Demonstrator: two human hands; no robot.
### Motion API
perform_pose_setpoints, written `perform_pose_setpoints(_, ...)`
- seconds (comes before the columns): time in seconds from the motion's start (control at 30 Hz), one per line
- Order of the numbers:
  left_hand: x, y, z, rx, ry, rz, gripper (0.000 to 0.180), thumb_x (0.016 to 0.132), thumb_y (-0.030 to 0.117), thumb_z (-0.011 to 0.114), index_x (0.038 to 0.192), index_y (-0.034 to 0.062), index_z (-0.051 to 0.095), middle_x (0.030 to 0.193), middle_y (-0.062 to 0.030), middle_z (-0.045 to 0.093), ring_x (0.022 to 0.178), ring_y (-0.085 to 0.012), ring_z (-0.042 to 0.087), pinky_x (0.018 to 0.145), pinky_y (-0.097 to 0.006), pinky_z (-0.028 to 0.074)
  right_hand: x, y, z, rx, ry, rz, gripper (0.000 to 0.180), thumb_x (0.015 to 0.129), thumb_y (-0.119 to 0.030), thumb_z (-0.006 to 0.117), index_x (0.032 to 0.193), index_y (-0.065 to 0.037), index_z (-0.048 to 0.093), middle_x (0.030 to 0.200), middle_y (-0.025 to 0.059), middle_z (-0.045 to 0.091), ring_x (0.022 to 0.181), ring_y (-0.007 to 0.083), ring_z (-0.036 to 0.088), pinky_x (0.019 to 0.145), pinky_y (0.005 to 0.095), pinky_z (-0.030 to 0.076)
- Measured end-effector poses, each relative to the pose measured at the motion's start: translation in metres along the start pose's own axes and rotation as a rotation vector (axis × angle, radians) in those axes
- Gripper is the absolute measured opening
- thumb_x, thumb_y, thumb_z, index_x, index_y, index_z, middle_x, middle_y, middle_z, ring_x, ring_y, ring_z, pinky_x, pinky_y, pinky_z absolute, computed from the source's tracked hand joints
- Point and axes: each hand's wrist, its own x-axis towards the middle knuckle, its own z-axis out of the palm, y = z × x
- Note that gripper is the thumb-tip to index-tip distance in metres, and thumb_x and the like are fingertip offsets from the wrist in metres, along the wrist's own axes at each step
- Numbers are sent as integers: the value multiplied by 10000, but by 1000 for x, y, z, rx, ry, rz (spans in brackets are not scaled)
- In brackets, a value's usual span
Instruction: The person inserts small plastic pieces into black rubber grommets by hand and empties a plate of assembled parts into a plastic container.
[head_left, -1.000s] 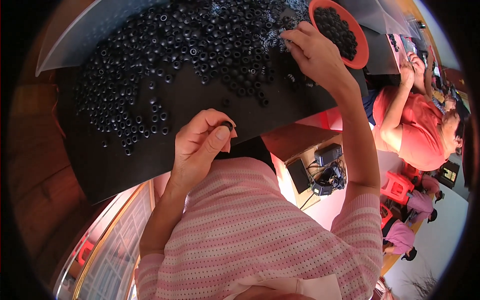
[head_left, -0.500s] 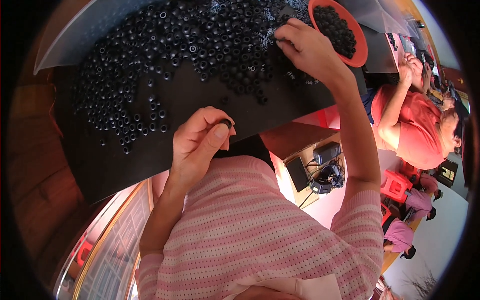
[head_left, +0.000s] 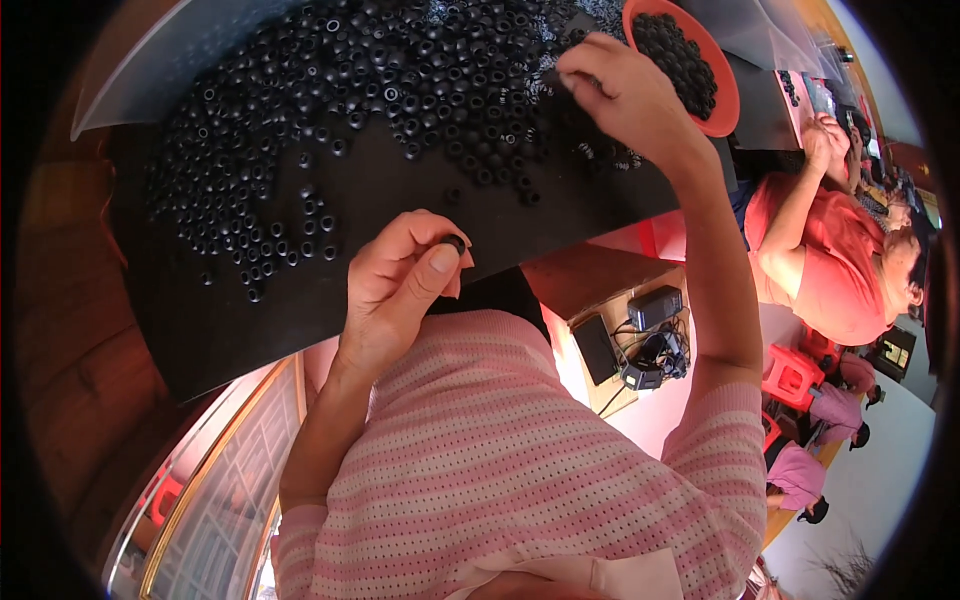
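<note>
Pieces [head_left: 420,70], black and ring-like, cover the dark surface [head_left: 395,190] from upper left to upper centre, beyond the left hand [head_left: 390,290] and beside the right hand [head_left: 635,105]. They are too many to count; one orange bowl [head_left: 728,100] sits at upper right. The left hand pinches one black ring [head_left: 455,243] between thumb and curled fingers; the right hand is partly closed, its grip too unclear to tell.

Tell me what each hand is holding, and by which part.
The left hand pinches a small black rounded piece by its outer side. Whether the right hand holds anything cannot be told.
</note>
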Motion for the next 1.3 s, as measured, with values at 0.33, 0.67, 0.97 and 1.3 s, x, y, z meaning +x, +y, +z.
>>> perform_pose_setpoints(0.33, 0, 2, 0, 4, 5, -3, 145, 960, 129, 559, 1003, -6, 587, 863, -29, 594, 653, -62, 495, 603, -193, 428, -1, 18, 0, 50, 48, 75, 201, 870, -118, 545, 1057, -118, 617, 952, 85, 579, 866, 310, 595, 725, 404, 481)
perform_pose_setpoints(0.67, -1, 1, 0, -1, 17, 4, 152, 959, 139, 564, 997, -7, 586, 863, -28, 596, 646, -64, 496, 602, -194, 429, 5, 14, 3, -10, -3, 9, 110, 868, -131, 558, 959, -109, 615, 919, 60, 580, 845, 288, 597, 716, 383, 483)
perform_pose_setpoints(0.97, -2, 1, 1, 74, 19, 3, 250, 965, 222, 544, 987, -26, 576, 877, -75, 602, 635, -94, 517, 588, -229, 442, 13, 7, 11, -95, 21, -84, 89, 832, -99, 556, 916, -75, 571, 938, 92, 582, 878, 322, 591, 699, 419, 479)
perform_pose_setpoints(1.3, -3, 0, 0, 55, 53, 2, 254, 968, 229, 540, 1000, -20, 576, 853, -75, 604, 628, -98, 514, 587, -231, 436, 4, -1, -1, -72, 26, -7, 101, 844, -79, 562, 940, -70, 530, 883, 69, 544, 767, 290, 561, 677, 358, 454)
